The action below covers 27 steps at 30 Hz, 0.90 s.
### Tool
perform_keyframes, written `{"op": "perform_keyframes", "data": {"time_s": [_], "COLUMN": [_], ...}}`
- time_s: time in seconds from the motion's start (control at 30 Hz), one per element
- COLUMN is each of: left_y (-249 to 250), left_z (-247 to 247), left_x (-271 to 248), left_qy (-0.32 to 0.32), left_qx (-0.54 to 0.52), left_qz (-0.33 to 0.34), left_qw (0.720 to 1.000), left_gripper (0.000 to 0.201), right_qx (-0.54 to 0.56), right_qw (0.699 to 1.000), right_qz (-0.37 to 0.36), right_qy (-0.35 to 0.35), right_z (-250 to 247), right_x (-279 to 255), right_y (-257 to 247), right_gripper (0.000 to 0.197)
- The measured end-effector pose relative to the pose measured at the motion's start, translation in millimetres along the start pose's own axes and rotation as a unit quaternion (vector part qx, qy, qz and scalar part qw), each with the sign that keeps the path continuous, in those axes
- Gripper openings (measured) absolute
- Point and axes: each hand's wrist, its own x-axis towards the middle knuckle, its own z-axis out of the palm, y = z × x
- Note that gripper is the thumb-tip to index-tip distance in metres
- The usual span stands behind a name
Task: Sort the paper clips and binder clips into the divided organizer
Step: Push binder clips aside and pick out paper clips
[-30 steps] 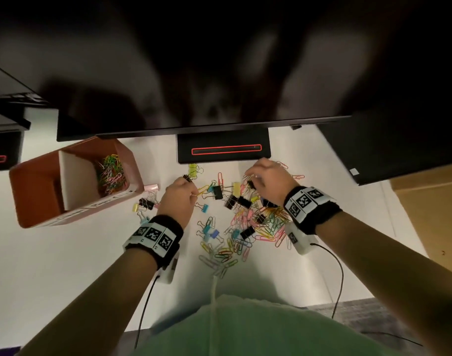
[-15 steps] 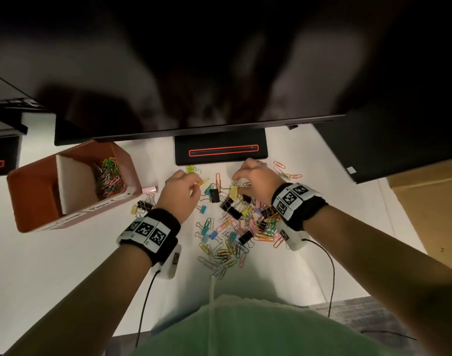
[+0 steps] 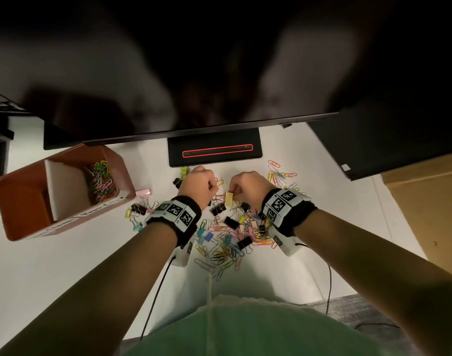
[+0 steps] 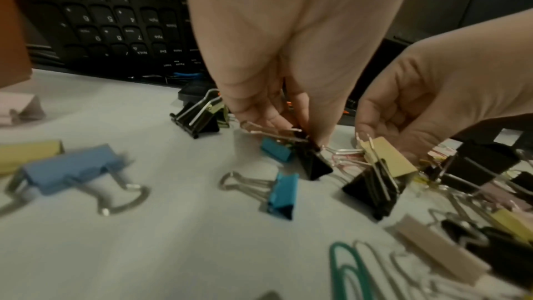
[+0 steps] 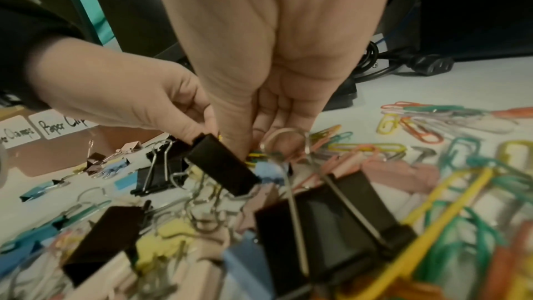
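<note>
White labels [image 5: 62, 124] on the orange organizer's [image 3: 19, 201] front read "Paper Clips" and, partly cut off, "Clamps"; keyboard [image 4: 109, 19] keys show numerals.

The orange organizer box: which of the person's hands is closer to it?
Left. The left hand is just right of the organizer box; the right hand lies farther right beyond it.

A dark monitor [image 3: 194, 73] fills the top of the head view, its black stand base [image 3: 214, 151] with a red outline resting on the white bench [image 3: 52, 278]. A black keyboard [image 4: 101, 19] lies upper left in the left wrist view.
</note>
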Motion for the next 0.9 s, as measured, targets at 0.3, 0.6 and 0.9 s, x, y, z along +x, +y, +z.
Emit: {"op": "perform_keyframes", "data": {"time_s": [0.3, 0.6, 0.9], "left_y": [-6, -15, -45], "left_z": [-1, -29, -42], "left_x": [-2, -23, -38], "left_qy": [-0.049, 0.037, 0.07], "left_qx": [-0.03, -0.197, -0.179], "left_qz": [-0.029, -0.038, -0.087], "left_qw": [0.998, 0.979, 0.978], "left_gripper": [0.016, 0.006, 0.012], "right_qx": [0.002, 0.055, 0.039], "right_qw": [1.0, 0.995, 0.995], "right_qz": [0.006, 0.002, 0.007], "right_qy": [0.014, 0.081, 0.09], "right_z": [-3, -15, -9], "right_x": [-4, -9, 5], "right_y": [5, 10, 5], "right_gripper": [0.013, 0.01, 0.014]}}
